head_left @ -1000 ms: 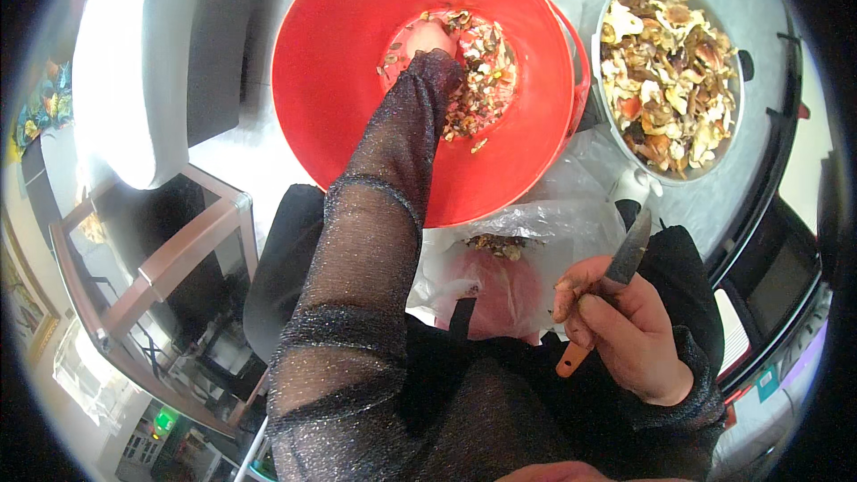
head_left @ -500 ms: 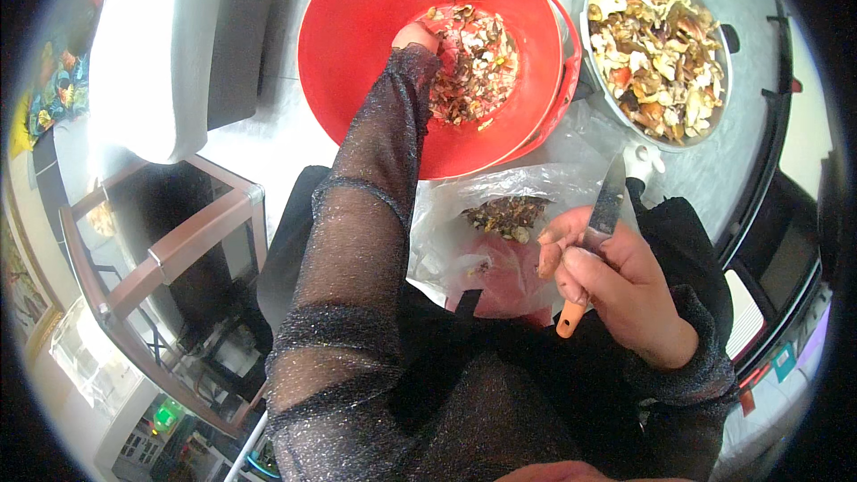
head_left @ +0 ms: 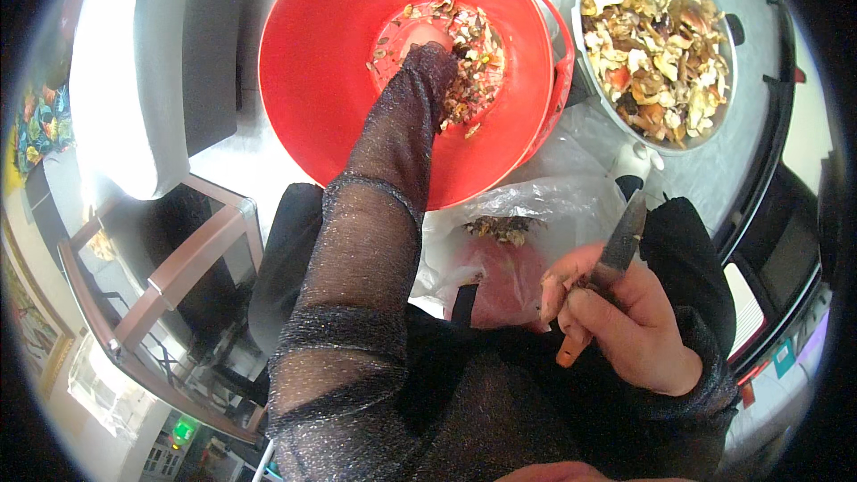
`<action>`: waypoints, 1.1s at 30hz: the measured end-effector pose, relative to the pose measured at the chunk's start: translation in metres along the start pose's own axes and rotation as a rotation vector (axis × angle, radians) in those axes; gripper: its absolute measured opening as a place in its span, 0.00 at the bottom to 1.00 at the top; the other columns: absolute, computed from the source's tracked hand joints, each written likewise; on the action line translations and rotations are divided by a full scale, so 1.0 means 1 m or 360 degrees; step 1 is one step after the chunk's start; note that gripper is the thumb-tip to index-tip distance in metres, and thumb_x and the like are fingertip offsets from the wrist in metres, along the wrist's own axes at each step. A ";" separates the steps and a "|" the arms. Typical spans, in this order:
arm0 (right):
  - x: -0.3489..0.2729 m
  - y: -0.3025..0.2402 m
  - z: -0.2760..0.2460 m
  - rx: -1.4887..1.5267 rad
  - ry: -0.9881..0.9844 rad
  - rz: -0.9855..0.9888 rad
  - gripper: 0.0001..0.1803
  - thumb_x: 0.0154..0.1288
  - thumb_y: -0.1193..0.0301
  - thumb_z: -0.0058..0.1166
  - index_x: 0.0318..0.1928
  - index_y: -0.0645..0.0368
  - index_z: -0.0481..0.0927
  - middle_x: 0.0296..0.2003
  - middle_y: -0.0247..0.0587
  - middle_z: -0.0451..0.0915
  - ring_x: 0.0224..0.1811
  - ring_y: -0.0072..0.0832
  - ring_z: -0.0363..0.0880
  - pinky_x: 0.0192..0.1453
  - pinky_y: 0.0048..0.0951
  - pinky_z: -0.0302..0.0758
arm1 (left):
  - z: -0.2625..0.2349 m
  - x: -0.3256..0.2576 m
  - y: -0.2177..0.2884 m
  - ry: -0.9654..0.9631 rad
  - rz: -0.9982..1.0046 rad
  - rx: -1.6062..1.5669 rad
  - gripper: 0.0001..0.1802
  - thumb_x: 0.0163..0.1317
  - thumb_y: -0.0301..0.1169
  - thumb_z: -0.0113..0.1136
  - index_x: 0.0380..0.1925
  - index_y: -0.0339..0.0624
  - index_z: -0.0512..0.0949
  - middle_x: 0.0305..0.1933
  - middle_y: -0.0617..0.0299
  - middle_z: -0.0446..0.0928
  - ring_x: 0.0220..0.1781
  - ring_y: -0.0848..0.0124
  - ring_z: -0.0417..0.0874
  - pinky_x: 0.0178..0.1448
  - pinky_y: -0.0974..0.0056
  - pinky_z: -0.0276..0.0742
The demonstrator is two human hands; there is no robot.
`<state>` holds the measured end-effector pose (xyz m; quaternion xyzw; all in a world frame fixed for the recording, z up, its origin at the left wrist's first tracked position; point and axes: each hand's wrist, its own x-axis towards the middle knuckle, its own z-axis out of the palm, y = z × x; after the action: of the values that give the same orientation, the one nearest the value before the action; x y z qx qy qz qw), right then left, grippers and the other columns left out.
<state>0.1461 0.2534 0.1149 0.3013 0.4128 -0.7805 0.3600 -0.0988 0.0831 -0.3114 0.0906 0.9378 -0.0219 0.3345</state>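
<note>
One orange-handled knife (head_left: 621,243) sits in your right hand (head_left: 636,326), fingers curled round it; your left hand (head_left: 426,35) is down by the chopped scraps (head_left: 482,58) in the red bucket (head_left: 326,89), its fingers hidden, so I cannot tell their state. Any print on the teal square (head_left: 784,357) at right is too small to read.

You can read no text, label, number or sign on any thing in this view.

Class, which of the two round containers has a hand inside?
The red bucket: the left hand is down inside it, while the pale container has none.
</note>
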 end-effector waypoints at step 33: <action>-0.013 0.176 0.020 -0.1622 0.0338 -0.1297 0.13 0.68 0.70 0.41 0.46 0.65 0.73 0.28 0.51 0.77 0.33 0.43 0.78 0.41 0.37 0.72 | -0.055 -0.519 -0.055 -0.0360 0.0648 -0.2797 0.18 0.60 0.30 0.58 0.49 0.34 0.74 0.37 0.63 0.76 0.35 0.78 0.74 0.40 0.73 0.70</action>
<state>0.2926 0.1697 0.0593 -0.0118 0.8447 -0.5273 0.0906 0.2513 -0.0459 0.0582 -0.0359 0.5442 0.7518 0.3706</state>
